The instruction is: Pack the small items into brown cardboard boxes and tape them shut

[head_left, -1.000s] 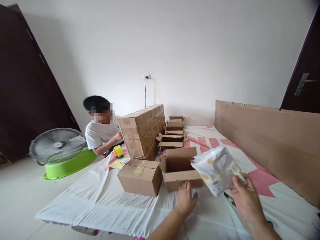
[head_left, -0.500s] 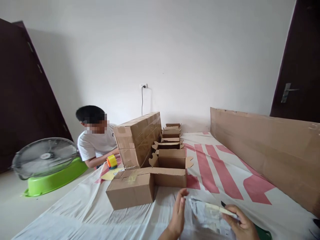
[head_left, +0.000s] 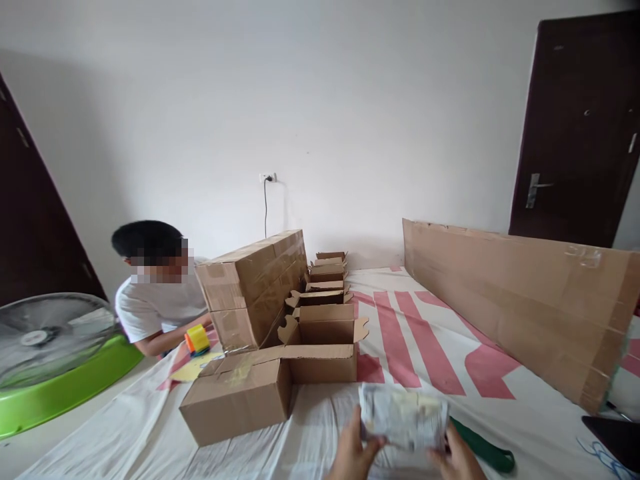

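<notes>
On the white-and-red cloth-covered counter (head_left: 265, 457), from afar I see one brown cardboard box (head_left: 235, 408) taped closed, while an open-flapped brown carton (head_left: 325, 367) stands unsealed beyond the whitish plastic-looking packet (head_left: 403, 419) pinched between my left hand (head_left: 351, 450) and right hand (head_left: 456, 457).

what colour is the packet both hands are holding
Mostly whitish, with pale yellow patches: the packet, head view.

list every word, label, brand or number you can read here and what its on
Nothing can be read for certain.
White packet in both hands: print too blurred to read.
Fan: pale mark on its hub, too small to read.
Yellow sheet: marks too small to make out.
Red shapes on the cloth: cannot tell if lettering.
</notes>
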{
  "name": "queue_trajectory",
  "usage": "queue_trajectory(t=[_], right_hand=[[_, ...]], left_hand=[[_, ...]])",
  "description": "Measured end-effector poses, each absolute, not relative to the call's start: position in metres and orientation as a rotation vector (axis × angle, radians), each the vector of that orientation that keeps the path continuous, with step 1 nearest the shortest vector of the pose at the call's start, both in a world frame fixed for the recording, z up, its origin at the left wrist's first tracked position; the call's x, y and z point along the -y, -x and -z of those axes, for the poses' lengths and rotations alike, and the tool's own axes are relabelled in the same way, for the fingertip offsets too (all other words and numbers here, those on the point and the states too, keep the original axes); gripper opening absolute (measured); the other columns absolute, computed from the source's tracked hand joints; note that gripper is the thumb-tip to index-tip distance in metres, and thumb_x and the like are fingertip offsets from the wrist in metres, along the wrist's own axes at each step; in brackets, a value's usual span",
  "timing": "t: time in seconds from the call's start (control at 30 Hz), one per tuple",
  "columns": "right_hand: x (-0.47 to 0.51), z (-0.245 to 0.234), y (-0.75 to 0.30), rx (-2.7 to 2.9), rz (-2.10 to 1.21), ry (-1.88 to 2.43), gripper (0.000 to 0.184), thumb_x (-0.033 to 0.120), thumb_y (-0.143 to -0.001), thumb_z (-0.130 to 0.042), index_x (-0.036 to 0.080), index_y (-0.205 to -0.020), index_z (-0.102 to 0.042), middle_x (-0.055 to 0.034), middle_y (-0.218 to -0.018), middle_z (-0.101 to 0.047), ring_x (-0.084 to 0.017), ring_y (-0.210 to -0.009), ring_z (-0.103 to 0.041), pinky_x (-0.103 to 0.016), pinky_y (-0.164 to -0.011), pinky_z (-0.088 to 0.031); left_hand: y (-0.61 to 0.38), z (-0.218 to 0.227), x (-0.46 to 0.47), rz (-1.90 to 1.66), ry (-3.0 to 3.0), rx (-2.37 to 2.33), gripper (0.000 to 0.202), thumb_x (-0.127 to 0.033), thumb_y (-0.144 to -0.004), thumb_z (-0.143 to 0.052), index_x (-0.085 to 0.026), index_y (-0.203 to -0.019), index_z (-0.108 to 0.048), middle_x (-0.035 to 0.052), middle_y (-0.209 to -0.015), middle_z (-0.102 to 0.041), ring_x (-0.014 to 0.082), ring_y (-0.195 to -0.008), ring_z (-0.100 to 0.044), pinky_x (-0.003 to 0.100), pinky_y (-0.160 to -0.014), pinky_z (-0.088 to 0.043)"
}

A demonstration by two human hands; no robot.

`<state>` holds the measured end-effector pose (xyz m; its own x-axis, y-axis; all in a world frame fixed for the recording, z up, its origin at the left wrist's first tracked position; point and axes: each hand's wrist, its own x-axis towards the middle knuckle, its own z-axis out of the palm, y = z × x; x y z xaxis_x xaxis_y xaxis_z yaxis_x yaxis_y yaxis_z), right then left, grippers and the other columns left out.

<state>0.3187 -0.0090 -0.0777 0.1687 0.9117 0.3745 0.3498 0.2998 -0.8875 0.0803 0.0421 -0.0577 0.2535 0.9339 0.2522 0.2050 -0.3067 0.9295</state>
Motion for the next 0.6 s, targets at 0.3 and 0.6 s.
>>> queue_trajectory(t=[0.3,0.6], right_hand=[[-0.141,-0.122,-0.311,1.279,-0.662,1.107,0.029,0.04,-0.066,-0.071,0.021,-0.085,-0.059,-0.0061,-0.087,-0.069,-0.023,-0.079,-0.064,-0.035,-0.067,-0.054],[-0.094,-0.021,-0.296,1.449,-1.031,0.923,0.047,0.043,-0.062,-0.078,0.019,-0.101,-0.067,-0.0102,-0.099,-0.074,-0.03,-0.097,-0.068,-0.044,-0.086,-0.053]], left_hand=[[-0.113,-0.142,-0.169,-1.339,-1.708,-1.173,0.032,-0.034,-0.076,-0.069,-0.017,-0.1,-0.056,0.0102,-0.096,-0.068,0.0204,-0.08,-0.065,0.032,-0.073,-0.051],[-0.083,-0.045,-0.083,-1.447,-1.851,-1.112,0.043,-0.01,-0.068,-0.061,-0.02,-0.109,-0.055,0.0053,-0.108,-0.065,0.0209,-0.101,-0.059,0.03,-0.091,-0.043]])
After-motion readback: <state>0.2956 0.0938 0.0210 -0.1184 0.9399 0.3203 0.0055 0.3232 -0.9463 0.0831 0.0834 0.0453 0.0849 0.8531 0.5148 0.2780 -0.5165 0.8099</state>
